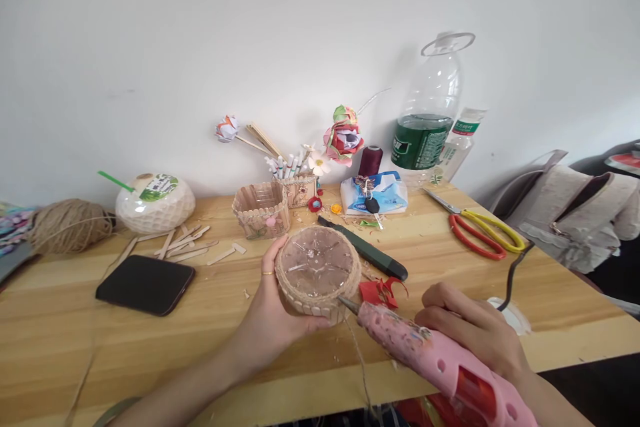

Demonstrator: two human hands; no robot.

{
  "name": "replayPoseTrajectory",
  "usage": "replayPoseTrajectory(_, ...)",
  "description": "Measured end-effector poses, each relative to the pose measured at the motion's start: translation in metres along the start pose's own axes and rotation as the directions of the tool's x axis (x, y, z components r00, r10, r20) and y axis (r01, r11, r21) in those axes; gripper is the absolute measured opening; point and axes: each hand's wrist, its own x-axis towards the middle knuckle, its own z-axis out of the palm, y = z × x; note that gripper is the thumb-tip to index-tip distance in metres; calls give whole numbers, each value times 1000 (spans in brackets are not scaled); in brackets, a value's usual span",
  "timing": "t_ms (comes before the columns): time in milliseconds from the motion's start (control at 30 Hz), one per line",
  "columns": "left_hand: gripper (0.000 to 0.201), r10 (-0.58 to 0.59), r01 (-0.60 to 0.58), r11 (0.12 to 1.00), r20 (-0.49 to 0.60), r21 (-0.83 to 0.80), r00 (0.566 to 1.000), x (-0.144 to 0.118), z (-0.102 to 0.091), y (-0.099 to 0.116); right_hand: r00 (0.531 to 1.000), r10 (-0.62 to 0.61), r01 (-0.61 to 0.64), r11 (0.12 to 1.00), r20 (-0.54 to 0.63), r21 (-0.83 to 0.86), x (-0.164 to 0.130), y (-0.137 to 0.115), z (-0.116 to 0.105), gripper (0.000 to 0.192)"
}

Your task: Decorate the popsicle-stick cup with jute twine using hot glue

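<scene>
My left hand (280, 307) is wrapped round the side of a round clear plastic container (317, 260) whose base faces up. Jute twine (354, 273) rings the edge of that base, and short wooden sticks line its side. A loose end of twine (361, 353) hangs below it toward the table's front edge. In my right hand (470, 320) is a pink hot glue gun (430, 347), its metal nozzle at the right front rim of the container, on or very near the twine. My right fingers are partly hidden behind the gun.
Behind the container lie a dark green utility knife (370, 250) and red scraps (383, 292). Scissors (480, 227) are at the right, a black phone (145, 283) and wooden sticks (187, 243) at the left. A twine ball (73, 225), decorated box (263, 210) and large bottle (425, 120) stand farther back.
</scene>
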Motion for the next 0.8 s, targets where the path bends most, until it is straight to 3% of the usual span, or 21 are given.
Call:
replayPoseTrajectory(533,109,-10,10,1000,-3,17,1000,0,-2,2,998,-37,31,995,-59,-100,-2,8,-7,36)
replayPoseTrajectory(800,109,8,-8,1000,-14,13,1000,0,-1,-3,992,-101,97,994,-74,-59,-1,4,1,38)
